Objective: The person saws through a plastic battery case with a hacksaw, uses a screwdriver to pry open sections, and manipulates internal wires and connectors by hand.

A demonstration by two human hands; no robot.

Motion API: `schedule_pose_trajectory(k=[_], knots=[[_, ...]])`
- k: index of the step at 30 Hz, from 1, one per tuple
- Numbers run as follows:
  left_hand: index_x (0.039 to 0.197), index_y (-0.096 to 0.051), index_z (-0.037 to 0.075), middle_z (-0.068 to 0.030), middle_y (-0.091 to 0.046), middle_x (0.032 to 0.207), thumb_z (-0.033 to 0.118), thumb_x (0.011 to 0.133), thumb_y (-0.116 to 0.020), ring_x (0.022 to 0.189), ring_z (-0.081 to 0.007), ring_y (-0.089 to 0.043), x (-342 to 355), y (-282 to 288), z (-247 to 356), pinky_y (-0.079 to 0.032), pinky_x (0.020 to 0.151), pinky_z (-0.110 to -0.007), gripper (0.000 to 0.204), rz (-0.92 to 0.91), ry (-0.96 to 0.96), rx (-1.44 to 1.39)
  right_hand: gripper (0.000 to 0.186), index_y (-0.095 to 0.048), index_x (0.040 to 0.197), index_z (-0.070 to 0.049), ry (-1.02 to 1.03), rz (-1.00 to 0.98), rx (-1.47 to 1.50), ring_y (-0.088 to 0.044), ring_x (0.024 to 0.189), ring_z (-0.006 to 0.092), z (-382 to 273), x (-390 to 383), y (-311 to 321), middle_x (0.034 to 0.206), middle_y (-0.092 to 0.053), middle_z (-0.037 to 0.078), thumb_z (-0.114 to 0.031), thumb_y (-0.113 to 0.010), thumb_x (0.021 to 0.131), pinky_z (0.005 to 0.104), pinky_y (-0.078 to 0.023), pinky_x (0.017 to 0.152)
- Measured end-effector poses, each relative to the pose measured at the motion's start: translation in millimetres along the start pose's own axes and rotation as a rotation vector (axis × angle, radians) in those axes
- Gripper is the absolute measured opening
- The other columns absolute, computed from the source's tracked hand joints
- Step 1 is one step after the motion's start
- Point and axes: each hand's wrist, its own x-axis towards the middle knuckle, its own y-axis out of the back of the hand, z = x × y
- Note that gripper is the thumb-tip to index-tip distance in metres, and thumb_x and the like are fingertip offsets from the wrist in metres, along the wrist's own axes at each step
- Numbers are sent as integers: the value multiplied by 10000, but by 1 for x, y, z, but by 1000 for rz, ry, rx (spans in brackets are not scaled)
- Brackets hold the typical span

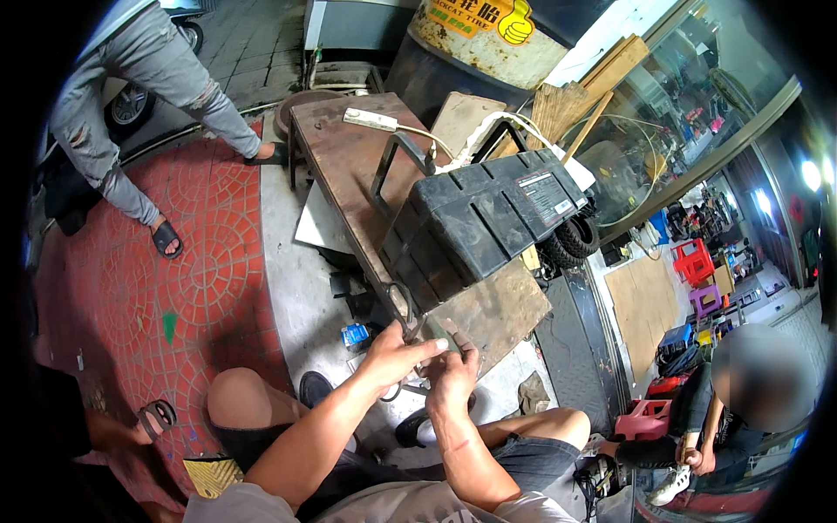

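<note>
At the near end of a worn wooden table (514, 301), my two hands are close together in front of a large black box (471, 235). My left hand (388, 359) is closed around a dark cable (402, 295), which loops above and below the fingers. My right hand (453, 379) is closed on a small grey-green piece (443, 333); the left thumb reaches across to it. Fingers partly hide both things, so the piece's kind is unclear. The box has ribbed sides, raised metal frame handles and a printed label.
A white power strip (370, 119) lies on the table's far part. Behind stand a rusty drum (488, 48) and wooden boards (602, 74). Small tyres (571, 242) sit right of the box. One person stands far left; another sits right near a red stool (643, 420).
</note>
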Motion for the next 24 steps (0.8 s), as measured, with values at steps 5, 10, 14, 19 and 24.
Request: schedule_pose_trajectory(k=[5,10,14,19,24], knots=[[1197,-692,28,14,-689,916,638,1067,-529,701,-85,-605,8,24,-14,-484,597,-251,645,-144,-4,-133,264,-679,1101,-10,-5,-138,-315,-637,710,147,-3,16,17,762,-679,81,-266,-627,1062,325,-513,593],[1125,-743,13,-56,-754,927,371,1116,-536,718,-91,-659,11,34,-14,-495,581,-245,413,8,24,-264,309,-737,1098,-14,297,-229,-1048,-721,949,389,-44,19,12,922,-720,220,-299,-700,987,477,-544,882],[1033,-746,8,-82,-764,934,184,1057,-654,778,-130,-704,20,34,-28,-540,631,-273,201,98,-26,-386,404,-708,1176,-8,388,-377,-1407,-695,1092,436,-77,19,-9,1106,-724,256,-295,-758,896,516,-523,946],[958,-754,36,-62,-732,764,287,1054,-671,585,-124,-631,19,26,-28,-485,525,-281,281,163,-8,-398,491,-672,1206,8,275,-539,-1509,-712,1055,446,-88,45,-13,1092,-746,267,-332,-791,873,485,-544,924],[997,-761,16,-31,-729,856,258,1050,-680,681,-103,-620,25,36,-33,-493,606,-277,261,179,0,-257,426,-719,1173,12,24,-689,-1215,-731,1021,310,-75,88,-2,1078,-767,210,-351,-741,952,401,-546,917]])
